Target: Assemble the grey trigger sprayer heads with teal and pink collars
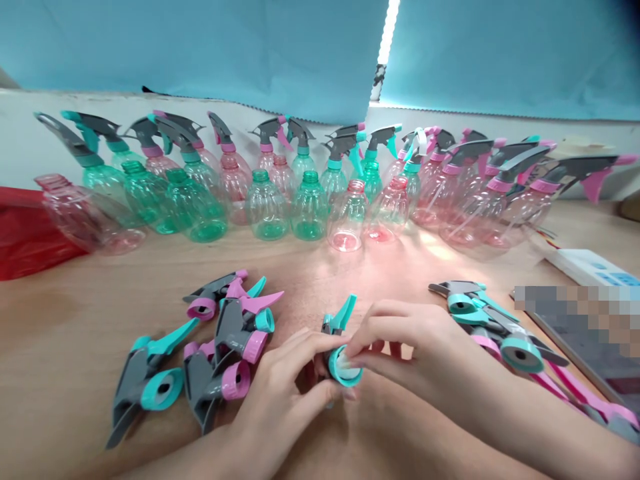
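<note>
My left hand [287, 387] grips a grey spray head with a teal collar and teal trigger [340, 340] low over the wooden table [75, 333]. My right hand [405, 337] pinches something small and white at the collar's opening [347, 365]. Both hands are closed around this one spray head. A pile of loose spray heads in grey, pink and teal [220, 340] lies just left of my left hand. Another pile of spray heads [493, 327] lies right of my right hand.
Rows of clear green and pink bottles [280, 200], some fitted with spray heads, stand along the back by the white wall and blue sheet. A red bag [25, 233] lies at far left. A white power strip [595, 267] and a dark flat panel [600, 360] are at right.
</note>
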`<state>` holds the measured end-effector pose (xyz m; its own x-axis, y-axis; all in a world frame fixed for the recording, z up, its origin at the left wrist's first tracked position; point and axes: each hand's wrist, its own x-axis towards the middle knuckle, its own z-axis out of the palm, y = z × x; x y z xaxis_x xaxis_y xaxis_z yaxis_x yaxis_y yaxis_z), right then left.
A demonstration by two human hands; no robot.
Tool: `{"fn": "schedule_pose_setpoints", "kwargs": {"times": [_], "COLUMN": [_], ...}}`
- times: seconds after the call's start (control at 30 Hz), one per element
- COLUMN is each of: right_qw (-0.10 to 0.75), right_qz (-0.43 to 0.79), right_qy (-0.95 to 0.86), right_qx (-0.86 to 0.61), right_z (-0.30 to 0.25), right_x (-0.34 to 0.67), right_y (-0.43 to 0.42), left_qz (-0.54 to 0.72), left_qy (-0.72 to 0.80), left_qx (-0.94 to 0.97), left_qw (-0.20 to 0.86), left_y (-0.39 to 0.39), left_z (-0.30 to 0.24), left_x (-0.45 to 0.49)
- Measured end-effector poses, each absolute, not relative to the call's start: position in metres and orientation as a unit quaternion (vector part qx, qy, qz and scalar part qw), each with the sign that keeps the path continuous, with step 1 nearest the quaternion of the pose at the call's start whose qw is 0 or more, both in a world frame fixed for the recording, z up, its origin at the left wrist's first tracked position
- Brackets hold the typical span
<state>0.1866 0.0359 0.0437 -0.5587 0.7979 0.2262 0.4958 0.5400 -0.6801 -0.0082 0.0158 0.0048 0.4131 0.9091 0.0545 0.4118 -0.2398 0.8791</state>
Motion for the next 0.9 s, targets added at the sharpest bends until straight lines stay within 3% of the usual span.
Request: {"fn": "schedule_pose_setpoints", "kwargs": {"times": [0.13,0.5,0.9], "right_qw": [0.268,0.170,0.159], "right_qz": [0.248,0.238,0.202], "right_qy": [-0.853,-0.871,-0.890], "right_qx": [-0.373,-0.394,-0.377], "right_z": [0.047,0.053,0.054], "right_x": [0.193,0.193,0.191], "right_y": [0.037,0.037,0.031], "left_qz": [0.303,0.298,0.299], "left_qy": [0.454,0.452,0.447], "left_qx": [0.718,0.714,0.715], "left_qw": [0.432,0.443,0.447], "left_y": [0.015,0.016,0.015], "left_z": [0.007,0.006,0.008], "left_x": [-0.008,-0.008,-0.008]}}
